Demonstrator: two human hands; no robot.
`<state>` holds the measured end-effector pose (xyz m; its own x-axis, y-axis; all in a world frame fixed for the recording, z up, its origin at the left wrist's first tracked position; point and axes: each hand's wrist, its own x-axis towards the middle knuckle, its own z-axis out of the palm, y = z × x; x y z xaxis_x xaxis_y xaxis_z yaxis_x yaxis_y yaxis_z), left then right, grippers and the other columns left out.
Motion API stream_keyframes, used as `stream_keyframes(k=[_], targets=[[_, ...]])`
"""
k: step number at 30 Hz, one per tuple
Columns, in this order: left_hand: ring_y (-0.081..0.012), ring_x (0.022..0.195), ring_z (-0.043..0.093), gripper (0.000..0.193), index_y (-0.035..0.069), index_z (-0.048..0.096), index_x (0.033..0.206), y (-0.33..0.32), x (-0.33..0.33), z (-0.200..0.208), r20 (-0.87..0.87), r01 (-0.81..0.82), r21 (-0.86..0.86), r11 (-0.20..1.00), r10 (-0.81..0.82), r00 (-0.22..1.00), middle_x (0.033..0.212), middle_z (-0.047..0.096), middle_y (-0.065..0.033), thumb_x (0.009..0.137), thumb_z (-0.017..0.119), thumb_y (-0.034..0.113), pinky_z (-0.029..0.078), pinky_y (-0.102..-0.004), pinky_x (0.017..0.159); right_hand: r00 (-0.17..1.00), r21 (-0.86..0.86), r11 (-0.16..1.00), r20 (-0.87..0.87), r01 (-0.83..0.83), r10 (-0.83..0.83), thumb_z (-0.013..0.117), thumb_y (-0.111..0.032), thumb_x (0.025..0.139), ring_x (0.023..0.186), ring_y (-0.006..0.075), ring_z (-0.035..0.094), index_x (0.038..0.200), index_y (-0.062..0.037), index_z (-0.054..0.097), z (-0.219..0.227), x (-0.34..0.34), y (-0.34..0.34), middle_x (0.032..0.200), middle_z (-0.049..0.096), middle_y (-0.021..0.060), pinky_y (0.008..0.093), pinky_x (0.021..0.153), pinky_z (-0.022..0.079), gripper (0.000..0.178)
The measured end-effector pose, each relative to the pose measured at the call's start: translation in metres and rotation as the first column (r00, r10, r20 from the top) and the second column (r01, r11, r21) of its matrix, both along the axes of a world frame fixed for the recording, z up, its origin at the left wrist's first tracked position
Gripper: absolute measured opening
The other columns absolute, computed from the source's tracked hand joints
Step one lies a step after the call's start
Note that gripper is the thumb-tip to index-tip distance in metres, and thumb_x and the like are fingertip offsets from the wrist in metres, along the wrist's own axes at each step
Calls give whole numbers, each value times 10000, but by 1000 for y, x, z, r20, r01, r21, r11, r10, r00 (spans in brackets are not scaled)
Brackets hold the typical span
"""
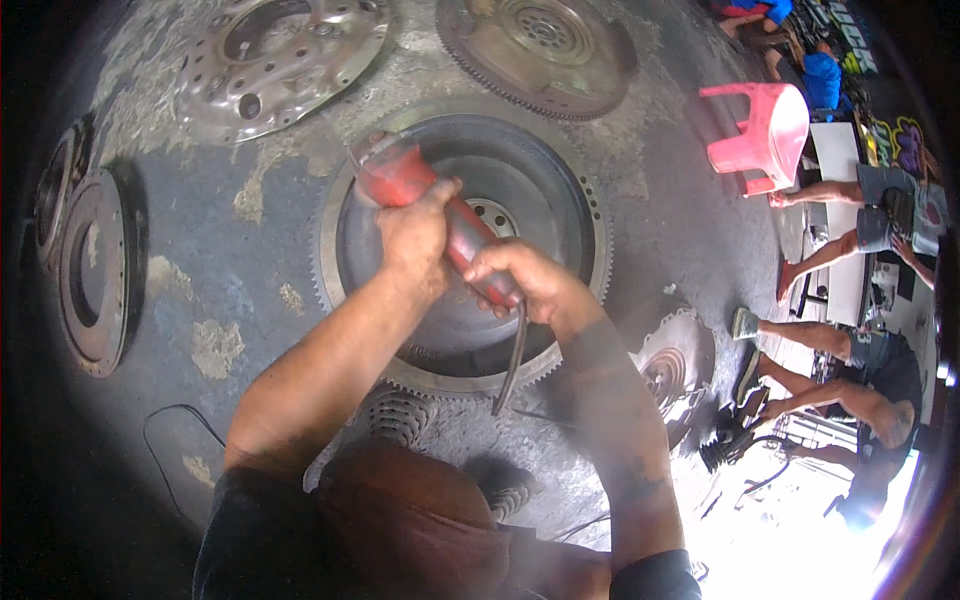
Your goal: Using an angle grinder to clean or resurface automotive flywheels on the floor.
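Grinder (440, 215), red, gripped by both hands over big toothed flywheel (465, 245) lying flat on the floor (215, 260), frame centre. Left hand (415, 235) fingers clenched on the front body, right hand (525, 285) fingers clenched on the rear handle; black cord (512, 360) hangs toward 6 o'clock. Shiny plate (275, 55) at 11 o'clock, another toothed disc (540, 45) at 12, rusty ring (95, 270) at 9. Pink chair (765, 135) at 2 o'clock, seated people's legs (820, 260) at 3.
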<state>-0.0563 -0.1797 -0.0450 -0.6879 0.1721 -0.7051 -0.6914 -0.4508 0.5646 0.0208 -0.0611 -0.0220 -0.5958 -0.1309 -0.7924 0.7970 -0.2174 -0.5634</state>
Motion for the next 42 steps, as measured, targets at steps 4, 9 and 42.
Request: stream_keyframes(k=[4,9,42], targets=[[-289,804,611,452,-35,515,1107,30,-21,-15,-9,110,-28,993,-111,994,947,574,-161,776,755,157,538,-457,668,990,10,990,7,140,-140,702,-275,684,574,155,580,888,-62,643,5,-4,13,720,615,59,268,448,399,302],[-325,887,619,602,-18,471,1210,78,-32,-20,-4,189,-185,964,-193,981,1055,587,-202,726,791,142,538,-520,686,971,26,971,-40,236,-235,662,-289,693,590,164,587,969,-44,628,-2,0,43,774,624,75,234,438,391,370],[-276,845,646,362,-85,595,1030,140,-23,-25,-74,522,-66,851,-526,847,962,632,-183,730,738,58,557,-436,714,838,25,839,-58,544,-542,609,-266,759,563,175,566,1015,-34,579,3,31,59,760,603,96,246,463,420,347]])
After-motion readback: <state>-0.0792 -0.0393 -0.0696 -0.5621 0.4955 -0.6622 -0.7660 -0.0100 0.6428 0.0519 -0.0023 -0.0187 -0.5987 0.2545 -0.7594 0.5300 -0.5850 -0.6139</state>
